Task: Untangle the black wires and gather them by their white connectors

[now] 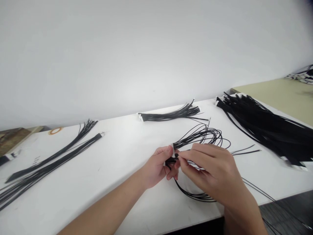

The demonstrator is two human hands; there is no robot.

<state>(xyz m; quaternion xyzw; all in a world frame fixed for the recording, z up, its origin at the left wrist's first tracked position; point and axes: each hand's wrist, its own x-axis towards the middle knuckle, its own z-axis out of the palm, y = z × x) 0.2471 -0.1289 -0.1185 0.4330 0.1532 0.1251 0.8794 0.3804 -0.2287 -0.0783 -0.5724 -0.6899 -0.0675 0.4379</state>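
My left hand (158,166) is closed on a pale connector (172,148) with black wires (202,135) fanning out of it to the right in loops. Thumb on top, the fingers curl below around more of the black wires. Just to the right, my right hand (210,169) pinches at the black wires beside the connector, thumb and forefinger together. Its fingertips touch or nearly touch my left fingers. More wires from the same bunch hang in a curve under my right hand and run out past it.
Black wire bundles lie on the white table (117,163): one at the back middle (171,115), two at the left (58,160), a large pile (266,127) at the right. A tape ring (55,131) sits back left. Loose wires cross the front right edge.
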